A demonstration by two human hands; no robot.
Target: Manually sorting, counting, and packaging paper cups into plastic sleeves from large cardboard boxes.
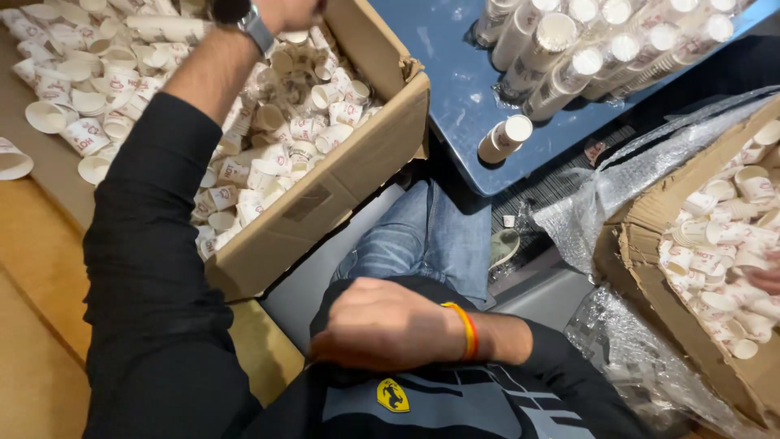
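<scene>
While my left arm stretches up and away in its black sleeve, the left hand [284, 12] sits at the top edge of the view above the cardboard box [349, 175], wrist bent, a grey-strapped watch [256, 28] on it; its fingers are cut off by the frame, so I cannot tell whether they are spread or closed. My right hand [382, 325] lies just below that box, curled into a loose fist against my chest, pinching nothing, with an orange and yellow band [469, 331] round the wrist. Inside the box lies a loose heap of small white paper cups [284, 138] with red print, tipped every way, some nested, some spilled out past its left side. Right of the box stands a blue table [455, 89] carrying stacked cup sleeves [569, 49] on their sides. Further right of the box, a second carton [650, 268] lined with clear plastic holds more cups.
</scene>
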